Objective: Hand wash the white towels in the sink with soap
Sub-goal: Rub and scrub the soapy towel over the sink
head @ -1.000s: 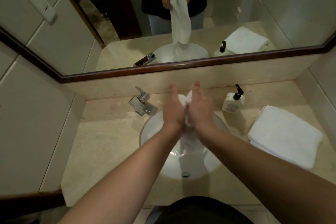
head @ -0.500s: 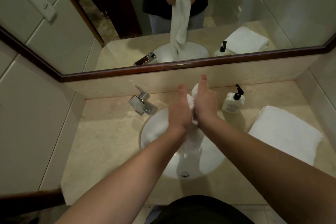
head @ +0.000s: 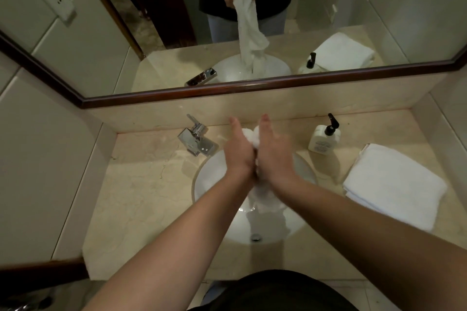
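- Head view: the wet towel (head: 251,137) is sandwiched between the left hand (head: 238,153) and the right hand (head: 274,153), above the far half of the sink (head: 209,177). A bunched end pokes out above the fingers; the rest drops between the wrists into the basin.
- Both hands press it palm to palm, fingers mostly straight and pointing toward the mirror (head: 252,33). How far the thumbs wrap it is hidden.
- The towel's long axis runs roughly vertical, from the hands down to the bowl, near the drain (head: 255,236). Both hands sit level on it, neither nearer.
- In my judgement any rubbing stroke would run along this axis, palms sliding against each other.
- The mirror's reflection shows the same towel hanging as a twisted rope from the hands into the basin.
- A folded towel (head: 390,184) lies near the right edge of the tabletop (head: 141,197), well apart from the hands; the soap bottle (head: 323,137) stands between it and the sink's far rim, the faucet (head: 195,137) at the sink's far left.
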Action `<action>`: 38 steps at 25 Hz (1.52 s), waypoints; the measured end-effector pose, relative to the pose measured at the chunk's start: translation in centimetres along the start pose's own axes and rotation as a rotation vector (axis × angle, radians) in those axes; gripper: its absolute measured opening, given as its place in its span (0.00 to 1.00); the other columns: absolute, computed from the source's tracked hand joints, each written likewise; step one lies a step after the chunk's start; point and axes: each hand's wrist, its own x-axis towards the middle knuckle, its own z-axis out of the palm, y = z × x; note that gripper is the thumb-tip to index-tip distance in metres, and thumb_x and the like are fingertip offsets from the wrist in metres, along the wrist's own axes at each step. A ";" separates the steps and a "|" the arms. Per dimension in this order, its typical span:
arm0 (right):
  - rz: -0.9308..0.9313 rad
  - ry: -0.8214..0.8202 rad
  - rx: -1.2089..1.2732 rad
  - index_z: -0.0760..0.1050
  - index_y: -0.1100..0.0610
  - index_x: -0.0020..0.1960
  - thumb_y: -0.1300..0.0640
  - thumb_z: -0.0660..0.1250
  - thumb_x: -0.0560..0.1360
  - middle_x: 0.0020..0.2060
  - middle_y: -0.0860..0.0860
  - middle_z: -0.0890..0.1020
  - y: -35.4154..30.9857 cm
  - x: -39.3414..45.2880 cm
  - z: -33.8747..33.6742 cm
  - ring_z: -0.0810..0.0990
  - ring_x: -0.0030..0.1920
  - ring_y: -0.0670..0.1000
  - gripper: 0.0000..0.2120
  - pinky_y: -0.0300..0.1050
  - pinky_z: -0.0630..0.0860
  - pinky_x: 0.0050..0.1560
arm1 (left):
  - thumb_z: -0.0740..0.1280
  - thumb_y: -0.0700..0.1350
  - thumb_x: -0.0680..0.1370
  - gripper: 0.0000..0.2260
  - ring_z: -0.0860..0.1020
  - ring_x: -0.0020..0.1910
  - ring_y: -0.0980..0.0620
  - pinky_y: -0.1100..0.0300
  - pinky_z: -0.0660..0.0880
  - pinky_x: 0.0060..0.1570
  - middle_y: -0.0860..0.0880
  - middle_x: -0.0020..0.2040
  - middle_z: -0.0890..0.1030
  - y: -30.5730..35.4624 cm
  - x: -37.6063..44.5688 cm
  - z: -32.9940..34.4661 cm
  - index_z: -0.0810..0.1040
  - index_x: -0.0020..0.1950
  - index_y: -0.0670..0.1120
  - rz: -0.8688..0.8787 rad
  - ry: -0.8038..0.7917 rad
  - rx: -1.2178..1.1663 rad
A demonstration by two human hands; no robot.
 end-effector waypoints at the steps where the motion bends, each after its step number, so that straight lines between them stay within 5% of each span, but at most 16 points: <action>1: 0.061 0.029 0.035 0.71 0.55 0.32 0.39 0.53 0.82 0.30 0.52 0.77 -0.4 0.6 -0.2 0.76 0.31 0.50 0.27 0.44 0.69 0.34 | 0.53 0.69 0.79 0.32 0.83 0.46 0.47 0.51 0.78 0.52 0.45 0.43 0.85 -0.3 -0.4 0.2 0.81 0.43 0.43 0.040 -0.030 0.050; 7: -0.003 -0.055 -0.002 0.73 0.52 0.32 0.40 0.53 0.82 0.30 0.49 0.78 1.1 -0.7 0.1 0.77 0.32 0.45 0.26 0.42 0.70 0.39 | 0.55 0.67 0.80 0.28 0.80 0.37 0.49 0.53 0.76 0.45 0.49 0.32 0.82 -0.6 0.2 -0.3 0.76 0.35 0.46 -0.004 0.078 -0.002; 10: 0.079 0.038 0.068 0.69 0.54 0.30 0.39 0.55 0.81 0.26 0.50 0.74 1.9 0.9 -0.4 0.73 0.29 0.49 0.27 0.45 0.69 0.36 | 0.51 0.68 0.80 0.29 0.81 0.44 0.49 0.50 0.76 0.54 0.46 0.41 0.84 -2.8 0.0 -0.3 0.80 0.40 0.47 0.043 -0.018 0.150; 13: -0.012 -0.115 -0.077 0.68 0.53 0.29 0.39 0.54 0.82 0.23 0.46 0.71 3.6 0.4 -0.6 0.70 0.24 0.43 0.28 0.37 0.68 0.28 | 0.50 0.70 0.79 0.34 0.81 0.56 0.45 0.49 0.76 0.61 0.41 0.56 0.83 -2.5 1.6 -2.3 0.80 0.56 0.43 -0.057 0.054 0.087; 15: 0.062 -0.156 -0.116 0.71 0.54 0.34 0.39 0.56 0.81 0.28 0.47 0.75 4.7 1.4 -1.5 0.73 0.30 0.45 0.25 0.38 0.69 0.32 | 0.49 0.68 0.81 0.34 0.77 0.60 0.50 0.55 0.72 0.61 0.46 0.66 0.77 -2.5 2.8 -4.2 0.73 0.71 0.44 -0.047 0.050 0.143; 19: 0.171 -0.233 -0.227 0.78 0.59 0.43 0.41 0.66 0.77 0.41 0.52 0.82 8.1 5.7 -4.0 0.81 0.45 0.55 0.21 0.47 0.74 0.43 | 0.51 0.69 0.79 0.36 0.69 0.72 0.48 0.55 0.64 0.66 0.47 0.75 0.69 -4.1 5.0 -7.3 0.65 0.78 0.46 -0.119 -0.075 0.421; 21: 0.210 -0.353 -0.356 0.76 0.59 0.44 0.40 0.71 0.73 0.42 0.52 0.79 9.7 6.3 -4.8 0.80 0.44 0.53 0.21 0.44 0.73 0.41 | 0.62 0.71 0.74 0.39 0.72 0.69 0.47 0.55 0.69 0.65 0.48 0.72 0.72 -5.4 6.4 -9.4 0.68 0.76 0.45 -0.128 -0.147 0.570; 24: 0.233 -0.497 -0.646 0.70 0.58 0.47 0.46 0.78 0.69 0.44 0.49 0.73 11.3 7.6 -5.2 0.73 0.45 0.49 0.21 0.43 0.69 0.42 | 0.76 0.55 0.73 0.30 0.76 0.55 0.50 0.57 0.74 0.51 0.50 0.60 0.77 -7.1 8.8 -11.9 0.72 0.70 0.44 -0.083 -0.213 0.792; 27: 0.277 -0.589 -0.944 0.69 0.59 0.61 0.49 0.79 0.68 0.55 0.52 0.71 14.0 8.9 -4.5 0.73 0.55 0.54 0.30 0.46 0.71 0.50 | 0.79 0.49 0.70 0.37 0.75 0.62 0.47 0.54 0.75 0.57 0.48 0.67 0.74 -8.9 11.8 -13.8 0.68 0.75 0.46 -0.091 -0.240 0.937; 32: 0.410 -0.462 -0.715 0.67 0.64 0.73 0.61 0.76 0.71 0.67 0.59 0.74 18.4 9.2 -1.9 0.75 0.63 0.58 0.33 0.44 0.70 0.57 | 0.79 0.45 0.70 0.28 0.78 0.56 0.46 0.54 0.75 0.50 0.49 0.62 0.79 -12.9 15.9 -14.1 0.74 0.68 0.44 -0.217 -0.259 0.955; 36: 0.495 -0.330 -0.562 0.73 0.62 0.67 0.61 0.73 0.73 0.51 0.55 0.77 21.6 10.8 -0.1 0.76 0.43 0.52 0.23 0.39 0.70 0.36 | 0.74 0.40 0.75 0.19 0.79 0.51 0.44 0.55 0.77 0.45 0.43 0.57 0.81 -15.8 19.3 -14.0 0.77 0.64 0.39 -0.320 -0.196 0.804; 38: 0.504 -0.263 -0.460 0.75 0.62 0.64 0.61 0.72 0.75 0.44 0.54 0.78 22.8 11.7 0.6 0.77 0.39 0.50 0.18 0.39 0.73 0.36 | 0.72 0.38 0.76 0.14 0.80 0.48 0.45 0.51 0.79 0.48 0.41 0.55 0.82 -17.0 20.9 -13.9 0.79 0.61 0.37 -0.275 -0.143 0.778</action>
